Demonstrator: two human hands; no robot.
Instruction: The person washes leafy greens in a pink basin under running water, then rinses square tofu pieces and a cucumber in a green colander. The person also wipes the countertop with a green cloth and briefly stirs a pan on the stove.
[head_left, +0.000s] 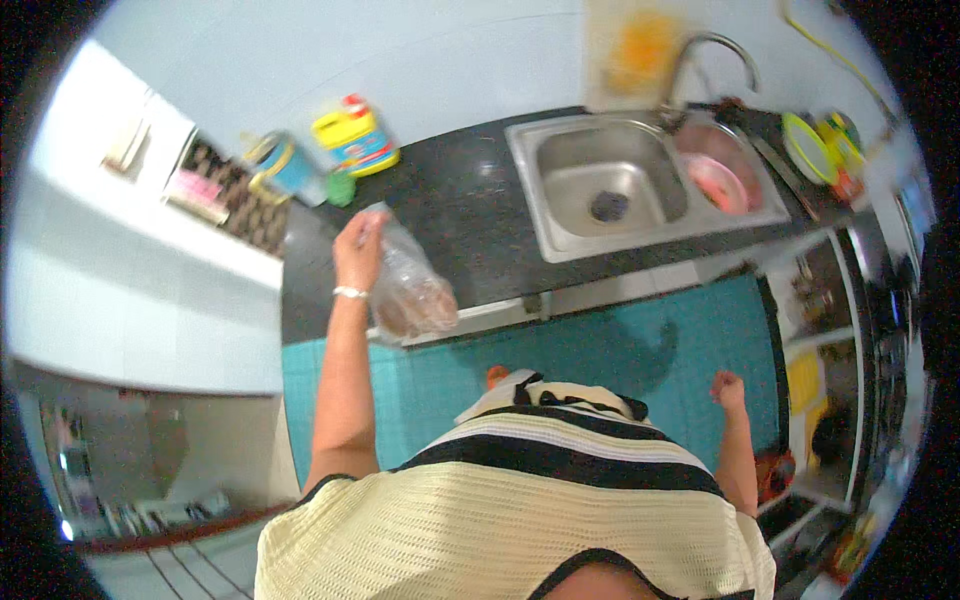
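My left hand (360, 244) grips the top of a clear plastic bag (409, 281), which hangs down past the counter's front edge with something brownish-pink in its lower part. The wrist has a light-coloured bracelet. Low at my right side, away from the counter, is my right hand (728, 390); its fingers look curled, but blur hides whether anything is in them. Just beyond the bag's top, a small green object (340, 188) stands on the dark countertop (472, 217) beside a yellow jug with a red cap (356, 139) and a blue container (289, 166).
A steel double-bowl sink (611, 180) with a curved faucet (712, 45) is set into the counter. Its right bowl holds a pink basin (716, 184). A green-rimmed bowl (810, 148) stands farther right. Open shelving (821, 337) lines my right side, and the floor is teal (600, 337).
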